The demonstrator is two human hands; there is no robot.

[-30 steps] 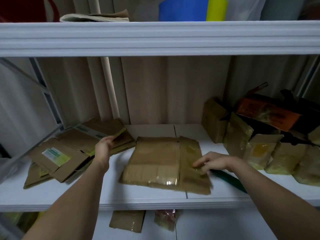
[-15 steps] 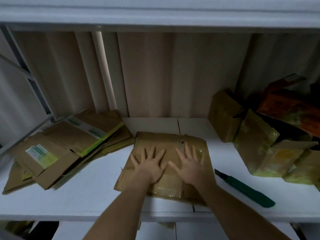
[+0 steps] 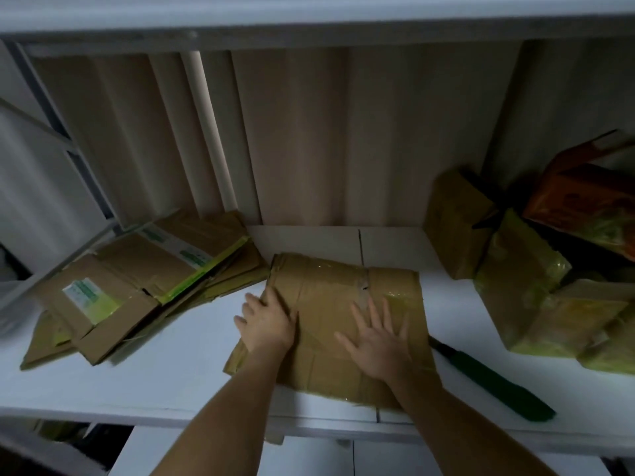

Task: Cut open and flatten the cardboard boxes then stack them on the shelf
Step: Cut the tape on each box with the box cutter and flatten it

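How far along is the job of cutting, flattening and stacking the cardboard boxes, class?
Done: a pile of flattened brown cardboard boxes lies at the left of the white shelf. In hand: the left hand and right hand press on a flattened, taped brown box; a green utility knife lies beside it. Left: uncut taped boxes at the right.

Dim, cool light; shelf (image 3: 137, 383) surface brightest. Deep shadow at right corner and below. Faint tape glare on cardboard (image 3: 330, 304). Soft focus, wide-angle bending at edges.
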